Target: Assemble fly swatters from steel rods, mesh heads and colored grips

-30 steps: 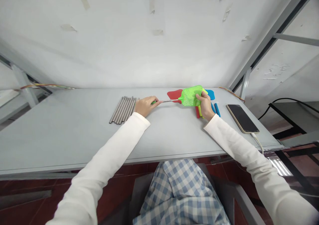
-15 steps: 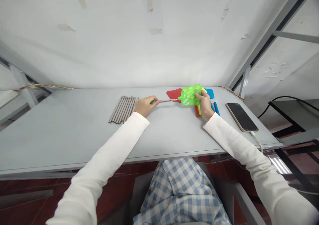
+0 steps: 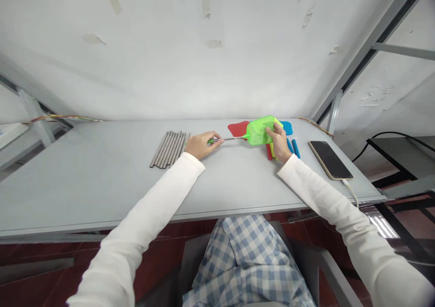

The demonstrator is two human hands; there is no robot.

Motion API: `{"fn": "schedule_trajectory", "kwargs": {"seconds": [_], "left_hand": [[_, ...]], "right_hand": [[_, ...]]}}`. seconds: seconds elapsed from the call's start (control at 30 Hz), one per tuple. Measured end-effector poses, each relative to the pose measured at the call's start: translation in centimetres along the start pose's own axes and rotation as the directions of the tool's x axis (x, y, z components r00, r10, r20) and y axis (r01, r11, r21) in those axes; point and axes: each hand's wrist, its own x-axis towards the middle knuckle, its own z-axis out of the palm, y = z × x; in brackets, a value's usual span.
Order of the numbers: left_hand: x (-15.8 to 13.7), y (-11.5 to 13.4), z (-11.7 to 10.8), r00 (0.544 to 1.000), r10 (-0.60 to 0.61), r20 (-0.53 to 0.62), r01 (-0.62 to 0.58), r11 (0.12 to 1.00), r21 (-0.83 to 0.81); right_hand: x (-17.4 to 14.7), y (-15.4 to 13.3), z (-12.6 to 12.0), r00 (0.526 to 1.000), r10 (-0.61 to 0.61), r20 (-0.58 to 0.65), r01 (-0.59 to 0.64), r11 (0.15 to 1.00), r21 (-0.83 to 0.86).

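Green fly swatter (image 3: 260,131) lies crosswise: right hand (image 3: 280,145) pinches its head, left hand (image 3: 200,145) grips the handle end.

green plastic mesh swatter (image 3: 260,130), matt metal tubes (image 3: 169,149)

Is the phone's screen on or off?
Off. The phone lies face up on the table, its screen all black, cable plugged in.
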Motion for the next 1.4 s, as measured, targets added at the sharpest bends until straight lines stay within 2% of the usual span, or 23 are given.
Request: {"fn": "schedule_trajectory", "kwargs": {"seconds": [0.1,0.23,0.37,0.5,0.6,0.77,0.97,1.17,1.4], "left_hand": [[-0.1,0.0,0.0,1.0,0.022,0.011,-0.022,1.0,-0.001],[-0.1,-0.4,0.0,1.0,0.011,0.023,-0.011,1.0,-0.001],[0.0,-0.1,-0.1,0.998,-0.04,0.045,0.038,0.999,0.037],[0.0,0.2,-0.4,0.993,-0.07,0.094,0.066,0.997,0.043],[-0.1,0.3,-0.6,0.994,-0.049,0.1,0.047,0.999,0.021],[-0.3,0.6,-0.7,0.994,0.096,0.053,-0.098,0.995,0.03],[-0.5,0.3,0.2,0.993,0.119,0.003,-0.119,0.989,0.093],[-0.6,-0.2,0.8,0.978,0.205,-0.04,-0.196,0.967,0.163],[-0.6,0.6,0.3,0.967,0.251,-0.048,-0.236,0.948,0.215]], "right_hand": [[-0.1,-0.1,0.0,1.0,-0.003,0.012,0.003,1.0,0.019],[-0.1,-0.3,-0.7,0.997,0.002,0.083,-0.016,0.987,0.162],[0.1,-0.9,-2.0,0.978,0.054,0.203,-0.112,0.951,0.288],[0.1,-1.3,-2.7,0.947,0.094,0.309,-0.197,0.927,0.321],[0.2,-1.2,-2.9,0.95,0.078,0.303,-0.182,0.926,0.332],[0.2,-0.6,-3.1,0.952,0.078,0.295,-0.174,0.933,0.315],[-0.5,-0.6,-2.4,0.966,0.05,0.253,-0.116,0.96,0.253],[-1.0,-1.5,-1.7,0.96,0.08,0.27,-0.139,0.968,0.207],[-1.1,-1.6,-1.7,0.963,0.095,0.253,-0.148,0.969,0.2]]}}
